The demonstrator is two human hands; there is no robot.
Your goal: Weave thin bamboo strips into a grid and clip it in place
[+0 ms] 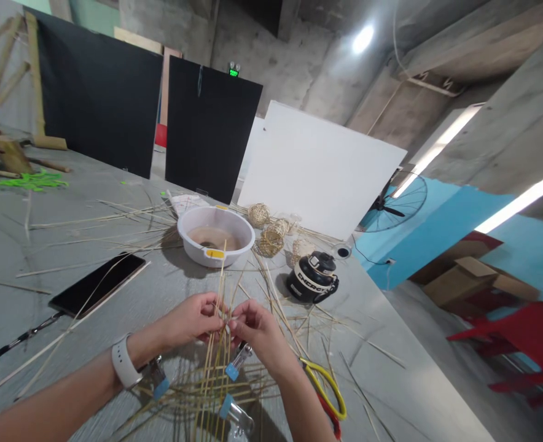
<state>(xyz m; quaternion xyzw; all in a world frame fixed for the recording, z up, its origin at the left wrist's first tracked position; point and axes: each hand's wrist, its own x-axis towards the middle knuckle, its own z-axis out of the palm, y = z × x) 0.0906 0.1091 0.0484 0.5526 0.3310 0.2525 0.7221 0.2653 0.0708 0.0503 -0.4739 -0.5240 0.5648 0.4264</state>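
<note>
Thin bamboo strips (209, 374) cross in a loose lattice on the grey table, below and between my hands. My left hand (200, 319), with a white watch (125, 362) on the wrist, pinches upright strips near their middle. Close beside it, my right hand (255, 328) has its thumb and fingers closed on strips at the same spot. The fingertips of both hands almost meet. Clips with blue ends (232, 371) sit on and around the lattice, one (235, 415) nearer the front and another (161, 388) under my left wrist.
A white basin (186, 242) of water stands beyond my hands, with woven balls (271, 240) and a black bottle (312, 279) to its right. A phone (99, 283) lies left. Yellow-and-red-handled scissors (329, 383) rest beside my right forearm. Loose strips are scattered around.
</note>
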